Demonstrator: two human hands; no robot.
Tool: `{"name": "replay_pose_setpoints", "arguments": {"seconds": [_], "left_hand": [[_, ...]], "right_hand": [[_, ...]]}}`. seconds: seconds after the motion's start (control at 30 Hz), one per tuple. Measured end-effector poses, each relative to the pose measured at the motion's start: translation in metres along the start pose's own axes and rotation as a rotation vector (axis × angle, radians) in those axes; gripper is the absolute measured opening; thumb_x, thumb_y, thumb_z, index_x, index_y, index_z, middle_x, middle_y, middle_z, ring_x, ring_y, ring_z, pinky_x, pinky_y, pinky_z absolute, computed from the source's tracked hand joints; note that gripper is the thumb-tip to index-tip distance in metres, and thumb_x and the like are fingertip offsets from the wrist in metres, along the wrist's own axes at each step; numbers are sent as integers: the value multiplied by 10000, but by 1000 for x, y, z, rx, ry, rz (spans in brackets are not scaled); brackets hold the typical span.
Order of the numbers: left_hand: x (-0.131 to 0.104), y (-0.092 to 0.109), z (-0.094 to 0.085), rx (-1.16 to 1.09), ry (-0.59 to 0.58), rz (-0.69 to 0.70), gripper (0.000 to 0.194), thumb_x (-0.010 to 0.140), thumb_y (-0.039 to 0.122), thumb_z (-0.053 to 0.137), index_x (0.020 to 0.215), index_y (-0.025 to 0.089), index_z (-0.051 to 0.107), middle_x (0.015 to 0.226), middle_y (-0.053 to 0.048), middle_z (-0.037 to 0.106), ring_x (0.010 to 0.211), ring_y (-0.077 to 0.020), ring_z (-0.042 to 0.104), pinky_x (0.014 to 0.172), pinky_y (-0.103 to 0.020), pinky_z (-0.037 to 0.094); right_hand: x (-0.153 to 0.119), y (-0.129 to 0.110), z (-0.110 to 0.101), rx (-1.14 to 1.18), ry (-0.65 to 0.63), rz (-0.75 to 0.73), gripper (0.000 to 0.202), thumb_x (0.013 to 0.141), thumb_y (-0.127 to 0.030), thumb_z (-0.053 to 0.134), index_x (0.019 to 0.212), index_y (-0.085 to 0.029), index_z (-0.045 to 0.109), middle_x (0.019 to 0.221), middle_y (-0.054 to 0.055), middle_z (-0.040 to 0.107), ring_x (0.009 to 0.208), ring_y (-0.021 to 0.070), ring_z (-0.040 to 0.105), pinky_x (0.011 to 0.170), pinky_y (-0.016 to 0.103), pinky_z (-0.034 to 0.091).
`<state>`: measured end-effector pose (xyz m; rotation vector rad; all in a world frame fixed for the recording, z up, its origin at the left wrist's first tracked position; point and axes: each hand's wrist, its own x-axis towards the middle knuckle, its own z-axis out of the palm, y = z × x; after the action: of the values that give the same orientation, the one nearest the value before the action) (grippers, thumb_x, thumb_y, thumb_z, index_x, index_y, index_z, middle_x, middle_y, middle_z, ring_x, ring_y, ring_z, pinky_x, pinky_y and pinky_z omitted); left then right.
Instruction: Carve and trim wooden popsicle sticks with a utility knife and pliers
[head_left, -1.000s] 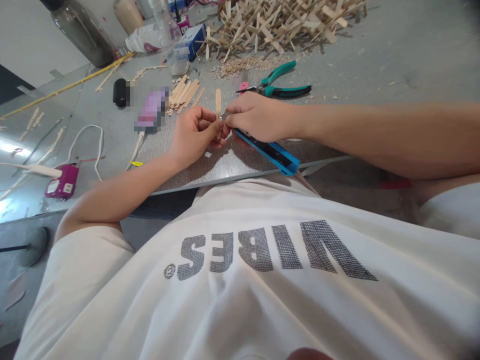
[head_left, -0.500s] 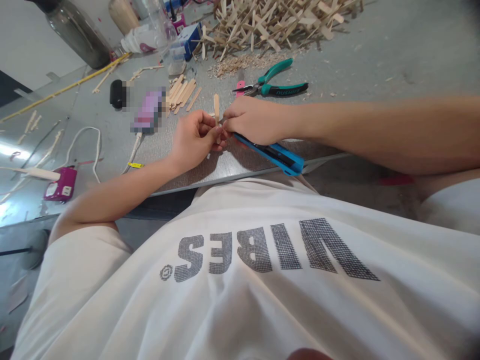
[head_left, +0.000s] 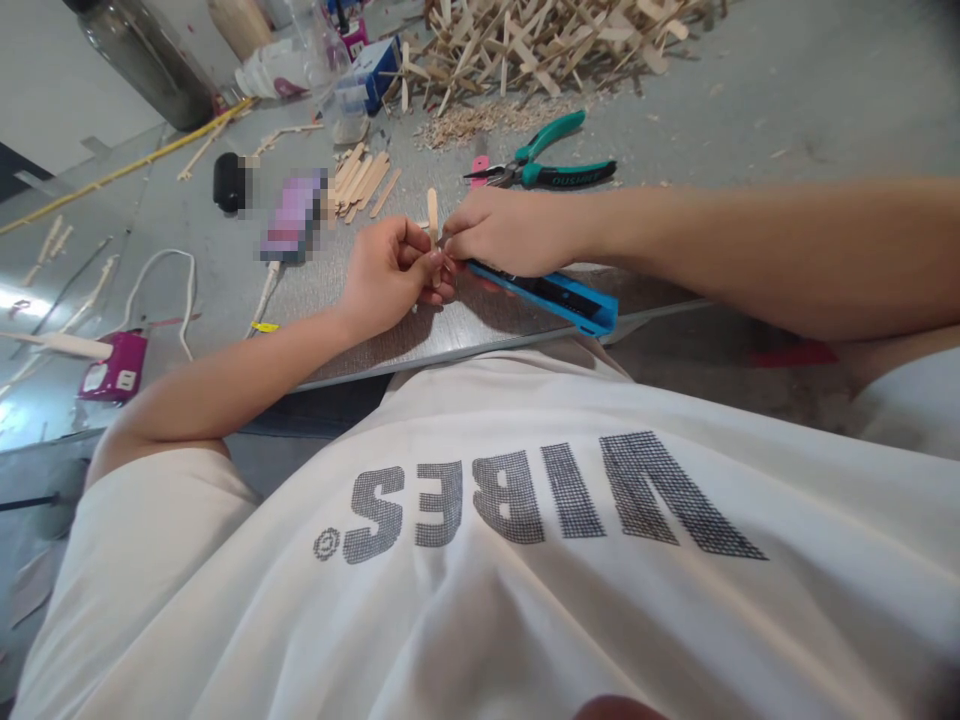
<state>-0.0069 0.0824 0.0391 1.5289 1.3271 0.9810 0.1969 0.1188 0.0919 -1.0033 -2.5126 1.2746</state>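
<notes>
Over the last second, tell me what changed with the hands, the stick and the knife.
Very little. The left hand still pinches the wooden stick upright, and the right hand still grips the blue utility knife with its tip at the stick; nothing was picked up or let go. Only the camera view drifted slightly, so everything sits a little higher in the picture. The green pliers and loose sticks lie where they were.

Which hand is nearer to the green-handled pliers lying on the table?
Right. The right hand sits just in front of the pliers, gripping a blue utility knife. The left hand is further off to the left, holding a wooden stick.
</notes>
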Motion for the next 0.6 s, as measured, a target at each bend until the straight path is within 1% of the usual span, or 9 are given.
{"name": "replay_pose_setpoints", "arguments": {"seconds": [0.13, 0.23, 0.37, 0.47, 0.6], "left_hand": [[2, 2, 0, -11, 10, 5, 322, 1034, 257, 852, 979, 270, 535, 759, 36, 811, 695, -190, 854, 645, -303, 714], [3, 5, 1, -40, 19, 2, 317, 1037, 265, 859, 1016, 266, 542, 788, 38, 831, 727, -176, 860, 675, -281, 716], [3, 12, 4, -86, 39, -19, 285, 1063, 174, 801, 990, 252, 537, 783, 35, 828, 726, -166, 858, 705, -270, 710], [3, 16, 6, -126, 63, -41, 311, 1066, 99, 760, 937, 247, 520, 727, 51, 796, 645, -138, 822, 651, -232, 671], [2, 20, 7, -209, 40, -54, 300, 1081, 34, 675, 907, 231, 528, 690, 42, 782, 606, -126, 794, 595, -204, 619]], "right_hand": [[-1, 3, -3, 57, -10, -3, 419, 1069, 3, 477, 707, -174, 590, 518, -15, 585, 460, 89, 527, 480, 201, 408], [0, 4, -5, 108, 6, -1, 404, 1090, -3, 467, 748, -182, 586, 513, -15, 578, 441, 100, 522, 456, 204, 402], [0, 6, -7, 145, 20, 5, 373, 1123, -23, 450, 817, -184, 588, 524, -23, 568, 443, 109, 505, 450, 210, 394], [5, 12, -7, 140, 11, -19, 350, 1132, -25, 448, 858, -164, 614, 573, -24, 583, 473, 105, 519, 482, 194, 429], [16, 28, -7, 135, 46, -88, 353, 1141, -32, 479, 850, -138, 649, 549, -46, 564, 436, 76, 495, 452, 149, 410]]}}
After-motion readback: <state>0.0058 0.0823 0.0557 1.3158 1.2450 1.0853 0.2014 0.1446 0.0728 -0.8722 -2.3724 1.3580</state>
